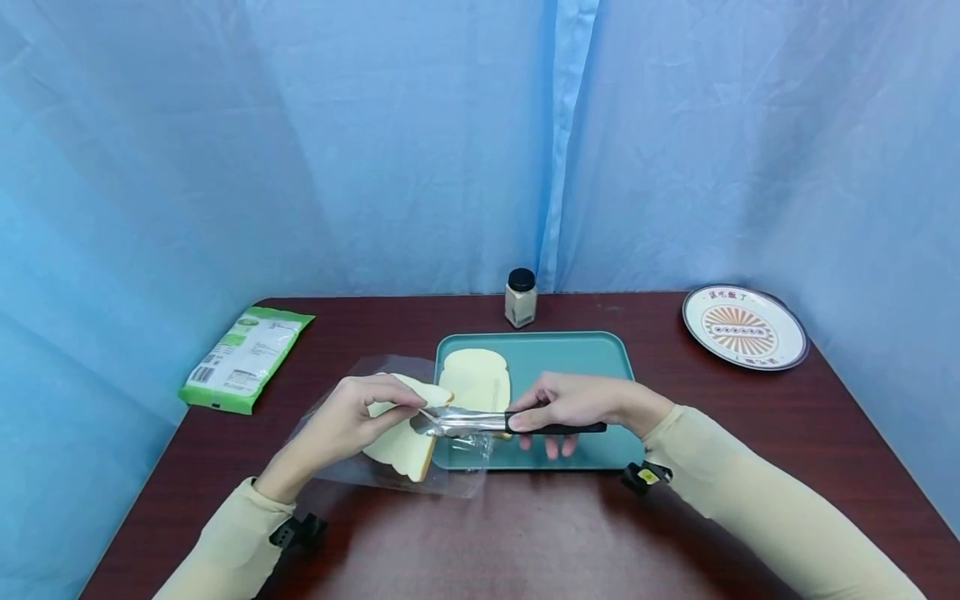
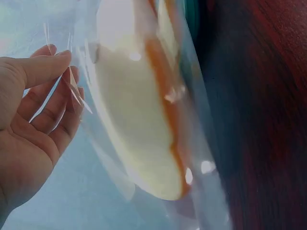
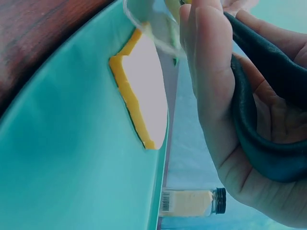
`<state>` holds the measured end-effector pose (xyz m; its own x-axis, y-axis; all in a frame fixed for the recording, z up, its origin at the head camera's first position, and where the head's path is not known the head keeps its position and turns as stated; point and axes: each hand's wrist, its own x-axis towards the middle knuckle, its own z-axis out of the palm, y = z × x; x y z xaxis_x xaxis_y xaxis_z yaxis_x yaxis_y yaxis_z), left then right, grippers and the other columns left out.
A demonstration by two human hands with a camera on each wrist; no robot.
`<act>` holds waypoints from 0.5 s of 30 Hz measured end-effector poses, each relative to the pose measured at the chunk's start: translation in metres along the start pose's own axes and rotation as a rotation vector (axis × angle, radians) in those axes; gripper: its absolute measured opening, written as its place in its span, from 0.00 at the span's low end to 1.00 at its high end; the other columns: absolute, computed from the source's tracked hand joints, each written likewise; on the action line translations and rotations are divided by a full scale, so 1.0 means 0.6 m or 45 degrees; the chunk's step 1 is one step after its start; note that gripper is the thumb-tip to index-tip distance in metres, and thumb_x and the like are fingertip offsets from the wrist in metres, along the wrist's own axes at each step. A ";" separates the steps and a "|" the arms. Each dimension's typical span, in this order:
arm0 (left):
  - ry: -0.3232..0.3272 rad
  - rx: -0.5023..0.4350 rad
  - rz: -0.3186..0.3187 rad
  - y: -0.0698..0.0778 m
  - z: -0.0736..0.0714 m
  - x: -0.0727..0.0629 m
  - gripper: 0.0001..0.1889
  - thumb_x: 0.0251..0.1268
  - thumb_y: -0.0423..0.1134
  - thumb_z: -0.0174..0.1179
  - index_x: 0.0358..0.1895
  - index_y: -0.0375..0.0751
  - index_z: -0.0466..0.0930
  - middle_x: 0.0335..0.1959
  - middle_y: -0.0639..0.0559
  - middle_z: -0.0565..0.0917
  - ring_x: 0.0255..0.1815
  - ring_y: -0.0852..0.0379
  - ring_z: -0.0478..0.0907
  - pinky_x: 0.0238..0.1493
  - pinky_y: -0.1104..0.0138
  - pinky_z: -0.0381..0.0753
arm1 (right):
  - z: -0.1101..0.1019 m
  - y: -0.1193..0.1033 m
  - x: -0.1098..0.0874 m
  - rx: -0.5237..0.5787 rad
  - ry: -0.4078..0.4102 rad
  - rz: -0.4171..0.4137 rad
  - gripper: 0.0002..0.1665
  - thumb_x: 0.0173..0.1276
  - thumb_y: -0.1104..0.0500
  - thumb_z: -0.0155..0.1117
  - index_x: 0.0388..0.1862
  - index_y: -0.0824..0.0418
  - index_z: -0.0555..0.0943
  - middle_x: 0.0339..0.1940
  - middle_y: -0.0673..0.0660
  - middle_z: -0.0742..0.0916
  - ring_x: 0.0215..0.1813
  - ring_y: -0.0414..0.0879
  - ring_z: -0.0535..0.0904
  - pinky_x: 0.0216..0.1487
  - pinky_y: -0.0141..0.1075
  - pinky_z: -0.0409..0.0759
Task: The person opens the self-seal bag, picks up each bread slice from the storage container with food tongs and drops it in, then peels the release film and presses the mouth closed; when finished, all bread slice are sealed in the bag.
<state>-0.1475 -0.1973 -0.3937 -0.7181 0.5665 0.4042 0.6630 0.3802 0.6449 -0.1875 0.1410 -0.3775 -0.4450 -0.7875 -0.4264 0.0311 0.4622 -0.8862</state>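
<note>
My left hand (image 1: 367, 417) pinches the edge of a clear plastic bag (image 2: 211, 191) between thumb and fingertips. Inside the bag are bread slices (image 2: 129, 105) with brown crusts. With my right hand (image 1: 573, 404) I grip the black handle of metal food tongs (image 1: 468, 422), whose tips point left toward the bag's mouth, close to my left fingers. Whether the tips hold anything cannot be made out. Another bread slice (image 1: 476, 375) lies flat on the left part of a green tray (image 1: 570, 358), partly hidden behind the tongs.
A small jar (image 1: 521, 302) with a black lid stands behind the tray. On the far right lies a round patterned plate (image 1: 745, 327). A green and white packet (image 1: 246, 358) rests at the table's left edge. Blue curtains (image 1: 420, 150) enclose the dark red table (image 1: 555, 533).
</note>
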 end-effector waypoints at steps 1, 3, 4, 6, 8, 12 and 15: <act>0.004 -0.010 0.007 0.000 0.000 0.000 0.14 0.58 0.23 0.71 0.45 0.43 0.91 0.42 0.57 0.89 0.46 0.57 0.84 0.45 0.66 0.84 | -0.001 -0.001 0.000 0.006 0.000 -0.001 0.19 0.78 0.50 0.60 0.60 0.57 0.84 0.43 0.70 0.85 0.25 0.48 0.83 0.26 0.38 0.85; 0.017 -0.026 0.021 -0.001 0.000 -0.001 0.14 0.58 0.23 0.71 0.44 0.43 0.91 0.41 0.57 0.89 0.46 0.57 0.84 0.45 0.67 0.83 | -0.004 0.000 -0.001 0.023 0.000 -0.002 0.19 0.78 0.50 0.61 0.60 0.57 0.84 0.43 0.71 0.85 0.25 0.47 0.82 0.26 0.38 0.85; 0.023 -0.036 0.027 0.000 0.000 -0.001 0.14 0.57 0.23 0.71 0.44 0.43 0.91 0.41 0.57 0.89 0.46 0.57 0.84 0.46 0.68 0.83 | -0.005 0.002 0.000 0.031 -0.001 -0.003 0.19 0.78 0.50 0.61 0.60 0.57 0.84 0.43 0.70 0.85 0.25 0.47 0.82 0.26 0.37 0.85; 0.037 -0.065 0.050 0.001 0.000 -0.001 0.15 0.57 0.22 0.71 0.44 0.42 0.91 0.41 0.56 0.89 0.46 0.56 0.84 0.47 0.68 0.83 | -0.006 0.004 0.002 0.039 -0.007 -0.004 0.19 0.78 0.51 0.61 0.60 0.58 0.84 0.44 0.71 0.85 0.25 0.46 0.83 0.26 0.37 0.85; 0.043 -0.086 0.076 0.002 0.000 -0.001 0.15 0.56 0.21 0.71 0.44 0.41 0.91 0.41 0.55 0.89 0.46 0.55 0.84 0.47 0.69 0.82 | -0.006 0.007 0.004 0.030 0.000 -0.005 0.19 0.78 0.50 0.61 0.60 0.58 0.84 0.44 0.71 0.85 0.25 0.47 0.83 0.26 0.37 0.85; 0.042 -0.110 0.136 0.004 0.001 0.000 0.16 0.54 0.19 0.71 0.44 0.39 0.90 0.42 0.52 0.89 0.45 0.54 0.84 0.46 0.69 0.82 | 0.000 0.008 0.008 -0.041 0.026 -0.007 0.18 0.78 0.50 0.61 0.59 0.56 0.85 0.43 0.70 0.86 0.26 0.51 0.83 0.26 0.39 0.85; 0.036 -0.104 0.152 0.004 0.001 -0.001 0.17 0.53 0.18 0.71 0.45 0.40 0.90 0.43 0.52 0.89 0.45 0.54 0.84 0.46 0.68 0.82 | 0.005 0.004 0.010 -0.094 0.036 -0.020 0.17 0.78 0.50 0.61 0.56 0.57 0.86 0.42 0.69 0.86 0.26 0.56 0.83 0.26 0.41 0.85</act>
<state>-0.1453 -0.1965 -0.3927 -0.6416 0.5828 0.4987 0.7254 0.2497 0.6414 -0.1875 0.1366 -0.3826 -0.4703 -0.7836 -0.4060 -0.0420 0.4794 -0.8766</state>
